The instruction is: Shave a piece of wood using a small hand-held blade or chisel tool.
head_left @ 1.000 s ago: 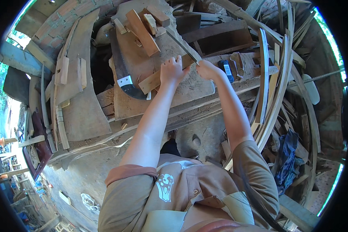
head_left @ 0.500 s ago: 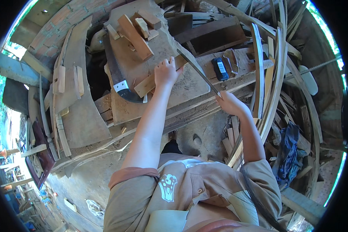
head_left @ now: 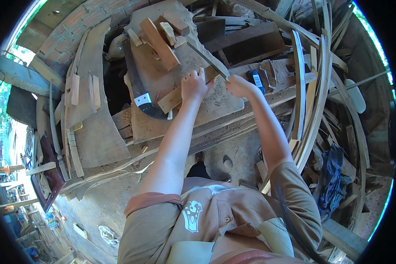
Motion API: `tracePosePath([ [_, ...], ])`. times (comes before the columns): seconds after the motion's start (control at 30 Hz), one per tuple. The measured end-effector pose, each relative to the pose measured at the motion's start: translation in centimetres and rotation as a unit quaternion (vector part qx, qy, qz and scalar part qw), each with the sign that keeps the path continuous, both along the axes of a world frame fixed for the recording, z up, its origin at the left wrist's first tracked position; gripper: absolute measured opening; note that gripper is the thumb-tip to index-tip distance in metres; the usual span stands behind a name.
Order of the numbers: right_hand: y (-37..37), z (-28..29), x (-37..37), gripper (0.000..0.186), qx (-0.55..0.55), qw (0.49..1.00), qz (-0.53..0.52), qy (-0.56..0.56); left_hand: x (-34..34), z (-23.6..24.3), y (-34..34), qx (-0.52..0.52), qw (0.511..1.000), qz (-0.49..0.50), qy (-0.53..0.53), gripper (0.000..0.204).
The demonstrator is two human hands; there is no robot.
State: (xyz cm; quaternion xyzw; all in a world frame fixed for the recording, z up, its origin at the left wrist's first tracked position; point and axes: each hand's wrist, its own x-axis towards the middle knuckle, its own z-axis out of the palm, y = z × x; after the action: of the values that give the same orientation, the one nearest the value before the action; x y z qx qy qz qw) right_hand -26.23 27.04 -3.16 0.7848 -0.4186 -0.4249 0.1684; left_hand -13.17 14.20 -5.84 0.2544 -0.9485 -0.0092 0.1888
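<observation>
My left hand (head_left: 194, 88) is closed on a wooden board (head_left: 171, 99) lying at an angle on a sheet of board (head_left: 152, 127). My right hand (head_left: 240, 86) grips a long, thin metal tool (head_left: 206, 58), perhaps a file or blade, which extends forward-left across the wood just beyond my left hand. A wide saw (head_left: 133, 70) with a black handle lies left of the wooden piece. Several loose blocks (head_left: 160, 44) are piled farther back on the sheet. A small black item with a pale label (head_left: 255, 80) lies right of my right hand.
A curved panel (head_left: 92, 136) with wood strips lies at the left. Long bent strips (head_left: 319, 97) crowd the right, beside a dark plastic sheet (head_left: 330, 176). A brick wall (head_left: 75, 22) stands behind. Below the bench is a concrete floor (head_left: 226, 149) with my foot.
Half a second ago my right hand was drawn back toward me and rightward with the tool; now it is forward again, near where it was earlier. My left hand stays on the wood.
</observation>
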Motion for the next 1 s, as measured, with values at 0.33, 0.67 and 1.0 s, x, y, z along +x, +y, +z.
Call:
tracePosePath([
  [0.33, -0.9, -7.6, -2.4, 0.020, -0.099, 0.931, -0.316, -0.154, -0.5, 0.1, 0.3, 0.021, 1.000, -0.001, -0.011, 0.060],
  [0.67, 11.3, 4.6, 6.7, 0.031, -0.131, 0.510, -0.647, -0.552, 0.0, 0.2, -0.1, 0.008, 1.000, 0.001, -0.015, 0.062],
  [1.0, 8.6, 3.6, 4.4, 0.029, -0.117, 0.509, -0.638, -0.566, -0.2, 0.4, 0.4, 0.017, 1.000, -0.003, -0.021, 0.062],
])
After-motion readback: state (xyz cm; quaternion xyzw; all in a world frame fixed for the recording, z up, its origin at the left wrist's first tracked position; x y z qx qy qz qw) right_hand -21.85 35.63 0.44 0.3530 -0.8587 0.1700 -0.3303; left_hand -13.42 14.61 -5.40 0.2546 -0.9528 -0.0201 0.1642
